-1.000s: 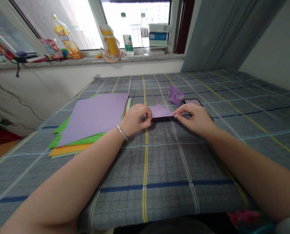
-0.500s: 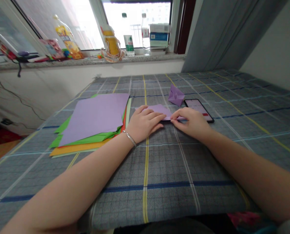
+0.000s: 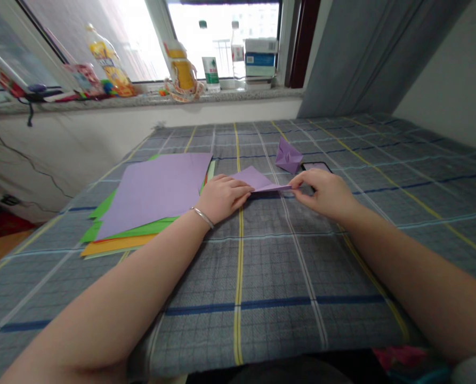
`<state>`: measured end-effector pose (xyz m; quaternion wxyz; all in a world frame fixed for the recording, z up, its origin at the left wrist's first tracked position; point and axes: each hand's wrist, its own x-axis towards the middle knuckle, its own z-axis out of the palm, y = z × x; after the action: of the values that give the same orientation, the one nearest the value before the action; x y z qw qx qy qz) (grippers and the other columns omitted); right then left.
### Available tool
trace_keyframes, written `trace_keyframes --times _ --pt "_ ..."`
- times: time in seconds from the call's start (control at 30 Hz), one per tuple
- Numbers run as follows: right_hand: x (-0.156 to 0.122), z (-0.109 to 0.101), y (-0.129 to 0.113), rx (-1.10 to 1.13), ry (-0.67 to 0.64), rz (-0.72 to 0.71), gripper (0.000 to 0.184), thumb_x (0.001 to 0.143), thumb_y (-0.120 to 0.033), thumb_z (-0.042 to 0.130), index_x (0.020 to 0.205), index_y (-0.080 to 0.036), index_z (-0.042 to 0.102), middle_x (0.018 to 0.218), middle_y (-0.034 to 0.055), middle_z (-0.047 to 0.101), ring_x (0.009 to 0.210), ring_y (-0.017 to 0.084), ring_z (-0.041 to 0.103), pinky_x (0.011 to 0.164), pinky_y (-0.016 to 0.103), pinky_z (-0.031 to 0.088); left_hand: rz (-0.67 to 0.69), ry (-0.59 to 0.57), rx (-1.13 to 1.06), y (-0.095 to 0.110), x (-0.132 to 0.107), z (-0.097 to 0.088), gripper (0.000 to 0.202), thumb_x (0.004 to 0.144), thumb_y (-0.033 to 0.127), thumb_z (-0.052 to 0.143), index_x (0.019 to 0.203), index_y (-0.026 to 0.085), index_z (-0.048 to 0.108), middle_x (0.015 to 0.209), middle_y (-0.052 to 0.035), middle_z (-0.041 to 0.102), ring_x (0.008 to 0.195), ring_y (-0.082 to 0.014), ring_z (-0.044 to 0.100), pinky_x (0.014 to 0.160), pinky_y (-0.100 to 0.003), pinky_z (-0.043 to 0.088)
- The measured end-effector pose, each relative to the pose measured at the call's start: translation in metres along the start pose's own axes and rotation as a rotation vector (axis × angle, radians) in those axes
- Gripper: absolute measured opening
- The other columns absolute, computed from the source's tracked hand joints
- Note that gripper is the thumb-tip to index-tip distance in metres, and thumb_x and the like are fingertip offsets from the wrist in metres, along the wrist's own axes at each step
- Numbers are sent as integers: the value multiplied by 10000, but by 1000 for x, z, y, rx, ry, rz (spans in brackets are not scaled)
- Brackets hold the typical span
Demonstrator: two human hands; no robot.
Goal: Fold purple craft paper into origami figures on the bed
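A folded sheet of purple paper stretches between my two hands, its near edge lifted slightly off the tablecloth. My left hand grips the paper's left end, thumb below and fingers on top. At the other end, my right hand pinches the pointed right tip between thumb and fingers. Behind the paper stands a small folded purple paper piece. A phone lies past my right hand, which hides most of it.
A stack of coloured paper, purple sheet on top, lies left of my left hand. The checked tablecloth covers the surface. Bottles, a yellow cup and boxes line the windowsill behind.
My left hand has slid left along the paper and my right hand has shifted slightly right, now covering more of the phone. The folded paper's near edge has risen a little.
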<state>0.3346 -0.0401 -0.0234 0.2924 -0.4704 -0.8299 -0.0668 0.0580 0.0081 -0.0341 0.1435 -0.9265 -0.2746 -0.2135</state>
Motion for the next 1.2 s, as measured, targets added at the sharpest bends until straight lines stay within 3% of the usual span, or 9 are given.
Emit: trace_keyframes --times 0.13,0.27,0.5,0.63,0.77,0.87,1.03,1.1,1.2 --pt "0 2 -1 -9 11 -12 78 820 -290 598 862 -242 643 876 18 702 840 211 636 743 340 454 59 -3 19 4 1 -2 274 923 269 456 1015 202 705 1023 -38 732 883 -196 667 848 -361 454" --pt "0 3 -10 9 -10 -15 86 834 -283 596 882 -233 646 874 22 696 841 210 635 752 341 456 88 -64 61 15 2 -3 295 878 239 495 1116 198 665 1042 -49 721 879 -203 659 852 -366 451" --pt "-1 9 -24 124 -156 -157 137 864 -302 587 941 -239 680 933 27 708 914 210 625 821 353 470 -92 -164 83 20 2 7 277 912 289 523 1135 234 679 1110 -77 695 960 -249 624 765 -358 477" --pt "-1 8 -23 171 -58 -136 335 819 -327 646 1142 -241 614 1086 58 681 1019 243 599 893 409 468 -233 -129 8 18 2 8 300 911 231 514 1171 250 663 1074 -64 708 944 -238 633 811 -356 484" --pt "0 11 -17 269 146 -17 621 770 -318 679 1345 -270 448 1305 100 557 1179 281 521 940 474 464 -369 36 -292 13 2 10 316 947 287 429 1145 201 659 1038 -61 706 945 -232 627 833 -353 480" --pt "0 19 -10 346 237 135 714 774 -324 663 1415 -308 350 1365 105 490 1210 281 496 903 472 502 -465 113 -646 10 4 15 410 953 443 382 935 157 675 877 -39 696 822 -208 615 764 -319 481" --pt "0 36 3 430 256 281 824 747 -394 687 1458 -347 274 1475 99 365 1322 306 380 947 504 486 -652 254 -1220 13 8 28 523 843 661 487 939 164 616 882 -44 682 796 -190 607 750 -323 491" --pt "0 41 7 517 259 336 880 746 -428 687 1480 -354 207 1519 103 301 1344 309 366 951 504 484 -709 287 -1404 17 10 30 514 810 656 551 1002 181 596 920 -47 686 819 -191 622 749 -333 511" --pt "1 43 7 654 185 371 929 782 -466 648 1509 -341 83 1485 122 375 1348 285 390 990 508 454 -732 304 -1579 21 12 29 491 801 595 616 1098 207 560 1036 -54 684 929 -206 638 804 -361 532"
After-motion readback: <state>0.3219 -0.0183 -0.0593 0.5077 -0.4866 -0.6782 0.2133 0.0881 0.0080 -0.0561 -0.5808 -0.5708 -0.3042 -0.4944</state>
